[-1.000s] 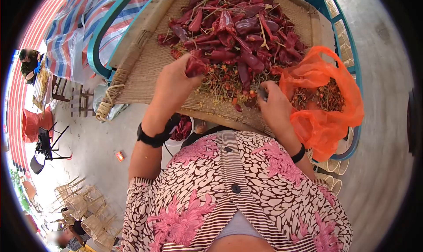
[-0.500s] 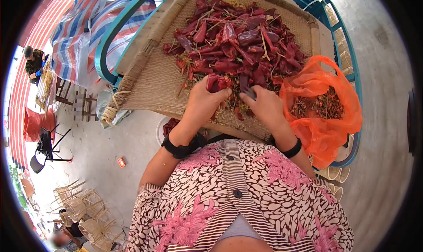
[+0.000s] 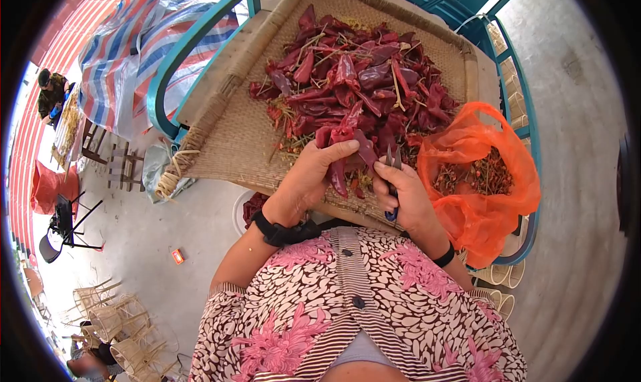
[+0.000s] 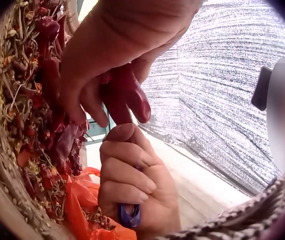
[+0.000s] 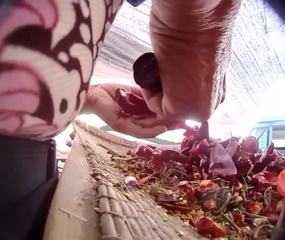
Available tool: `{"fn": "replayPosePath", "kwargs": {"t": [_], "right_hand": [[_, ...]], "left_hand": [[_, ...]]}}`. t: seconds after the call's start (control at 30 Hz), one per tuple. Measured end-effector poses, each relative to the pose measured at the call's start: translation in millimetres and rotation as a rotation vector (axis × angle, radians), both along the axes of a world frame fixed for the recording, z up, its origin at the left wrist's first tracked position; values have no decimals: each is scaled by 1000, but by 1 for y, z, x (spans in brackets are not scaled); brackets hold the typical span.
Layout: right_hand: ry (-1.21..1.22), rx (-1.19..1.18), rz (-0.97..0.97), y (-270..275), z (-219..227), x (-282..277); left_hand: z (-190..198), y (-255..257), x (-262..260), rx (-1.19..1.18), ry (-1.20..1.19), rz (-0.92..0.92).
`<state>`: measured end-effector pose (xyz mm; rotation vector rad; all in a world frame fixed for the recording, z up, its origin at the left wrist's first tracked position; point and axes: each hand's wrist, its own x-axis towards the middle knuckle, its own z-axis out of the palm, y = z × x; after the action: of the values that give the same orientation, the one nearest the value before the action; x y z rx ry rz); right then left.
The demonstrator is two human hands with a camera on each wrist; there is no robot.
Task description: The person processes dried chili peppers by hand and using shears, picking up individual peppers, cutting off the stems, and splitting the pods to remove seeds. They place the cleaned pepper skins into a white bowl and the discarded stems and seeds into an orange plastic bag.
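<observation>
In the head view my left hand (image 3: pixel 308 176) holds a few dried red chili peppers (image 3: pixel 338 176), its thumb laid across them, close over the near side of the tray. My right hand (image 3: pixel 412 196) grips small scissors (image 3: pixel 391 214); their blades point up past the thumb and a blue handle loop shows below the fingers. One chili's end (image 3: pixel 366 156) reaches across to the right thumb and fingertips. In the left wrist view, the held chilies (image 4: pixel 130 95) hang toward the right hand's fingertips. Just beyond both hands, a heap of dried chilies (image 3: pixel 374 82) covers the woven tray (image 3: pixel 230 142).
An orange plastic bag (image 3: pixel 477 212) with stems and scraps sits at the tray's right. Teal metal rails (image 3: pixel 163 82) flank the tray. Below its left front edge stands a white bucket (image 3: pixel 239 212) of chilies. Another person (image 3: pixel 52 98) sits at far left.
My left hand has come from the heap's left edge toward the middle with chilies. My right hand has turned, so the scissors' blades and blue handle now show.
</observation>
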<state>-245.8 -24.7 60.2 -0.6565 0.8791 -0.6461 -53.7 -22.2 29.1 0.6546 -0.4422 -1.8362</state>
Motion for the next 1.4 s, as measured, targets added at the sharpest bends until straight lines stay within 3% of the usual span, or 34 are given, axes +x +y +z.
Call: {"fn": "replayPosePath", "kwargs": {"t": [0.17,0.27,0.4,0.5,0.63,0.73,0.87,0.9,1.0,1.1,1.2,1.3,1.4], "right_hand": [[-420,371,35,2,-5,2],[-232,282,4,5,-2,13],[563,-345,154,6,5,14],[509,-426,-198,-1,7,13],[437,-486,-191,-14,20,24],[491,-662,-328,-24,15,39],[440,-435,-178,-21,21,55],[479,-563,-192,-23,10,55],[358,-569,-205,-22,3,50],[278,-413,-122,-22,16,46],[266,-364,-96,-26,19,27],[262,-386,-21,-29,19,13],[276,-720,-32,-31,2,12]], "left_hand": [[6,-4,-1,-35,277,-42],[1,-6,-1,-69,262,-89],[3,-4,4,-152,-19,-35],[11,3,5,-242,-117,-21],[9,0,18,-327,-379,-22],[11,-5,25,-412,-507,57],[9,-3,25,-429,-750,0],[8,-2,23,-470,-828,52],[0,2,22,-452,-752,6],[-10,7,14,-596,-937,105],[-5,10,3,-582,-955,100],[18,15,4,-156,-401,-151],[21,18,0,-93,-515,-165]]}}
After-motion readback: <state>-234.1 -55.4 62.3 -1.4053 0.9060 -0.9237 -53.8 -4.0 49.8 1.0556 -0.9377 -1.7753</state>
